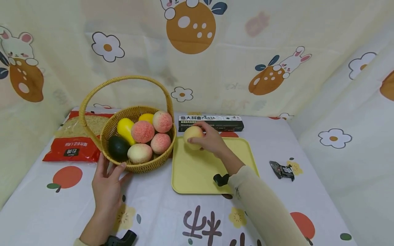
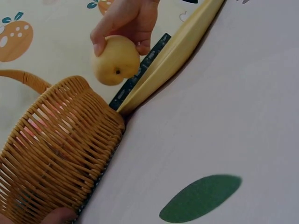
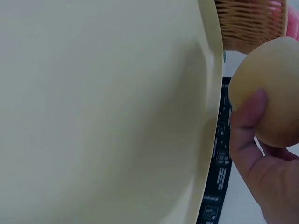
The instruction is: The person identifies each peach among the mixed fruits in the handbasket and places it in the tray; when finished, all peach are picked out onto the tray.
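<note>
A round pale-yellow fruit (image 1: 194,137) is held by my right hand (image 1: 212,140) above the left back part of a yellow tray (image 1: 197,174). The left wrist view shows a small dark spot on the fruit (image 2: 117,60), with thumb and fingers on opposite sides. At the left, my left hand (image 1: 107,188) rests its spread fingers against the lower front of a wicker basket (image 1: 147,166). The basket holds several peaches (image 1: 143,132), a yellow fruit (image 1: 125,130), part of another yellow one (image 1: 146,118), and a dark green fruit (image 1: 118,148).
A red-and-clear bag (image 1: 74,148) lies behind and left of the basket, its arched handle (image 1: 129,78) rising high. Behind the tray lies a dark pasta box (image 1: 212,123). A small black wrapped packet (image 1: 281,170) lies to the right. A printed curtain (image 1: 215,75) hangs behind.
</note>
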Demonstrator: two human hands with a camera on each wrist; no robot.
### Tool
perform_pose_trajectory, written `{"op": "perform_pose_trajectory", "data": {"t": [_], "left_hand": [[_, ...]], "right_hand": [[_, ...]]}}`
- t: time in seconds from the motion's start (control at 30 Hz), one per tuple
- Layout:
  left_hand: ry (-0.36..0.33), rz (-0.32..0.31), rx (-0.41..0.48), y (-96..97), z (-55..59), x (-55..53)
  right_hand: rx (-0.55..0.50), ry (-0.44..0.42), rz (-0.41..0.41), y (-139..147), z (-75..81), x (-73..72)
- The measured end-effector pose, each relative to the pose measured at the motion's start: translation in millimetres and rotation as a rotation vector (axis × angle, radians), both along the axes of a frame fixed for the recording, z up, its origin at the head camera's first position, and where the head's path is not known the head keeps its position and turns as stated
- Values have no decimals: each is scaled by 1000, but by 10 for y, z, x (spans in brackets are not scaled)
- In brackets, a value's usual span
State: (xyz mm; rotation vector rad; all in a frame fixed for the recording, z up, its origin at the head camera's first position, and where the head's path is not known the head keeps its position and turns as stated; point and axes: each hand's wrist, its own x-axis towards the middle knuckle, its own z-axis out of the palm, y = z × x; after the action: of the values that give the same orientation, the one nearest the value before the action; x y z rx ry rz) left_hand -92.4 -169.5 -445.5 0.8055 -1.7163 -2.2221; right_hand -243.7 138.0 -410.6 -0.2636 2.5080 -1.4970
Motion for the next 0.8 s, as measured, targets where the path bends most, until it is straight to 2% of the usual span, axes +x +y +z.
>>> {"op": "perform_pose_trajectory", "data": {"t": [0.17,0.37,0.43,0.57,0.8], "left_hand": [[-12,3,0,-14,-1,-9],[-19,3,-10,-14,-27,-6],[-20,3,-16,-10,-35,-5],[-19,11,-19,2,-35,-5],[2,5,-26,21,-17,1]], "right_hand": [[125,67,54,-98,-17,-27],[337,243,156,-181,-43,-72],[398,278,173,-211,-43,-71],[466,310,202,-279,-42,-57],[522,307,213,-372,-33,-34]]}}
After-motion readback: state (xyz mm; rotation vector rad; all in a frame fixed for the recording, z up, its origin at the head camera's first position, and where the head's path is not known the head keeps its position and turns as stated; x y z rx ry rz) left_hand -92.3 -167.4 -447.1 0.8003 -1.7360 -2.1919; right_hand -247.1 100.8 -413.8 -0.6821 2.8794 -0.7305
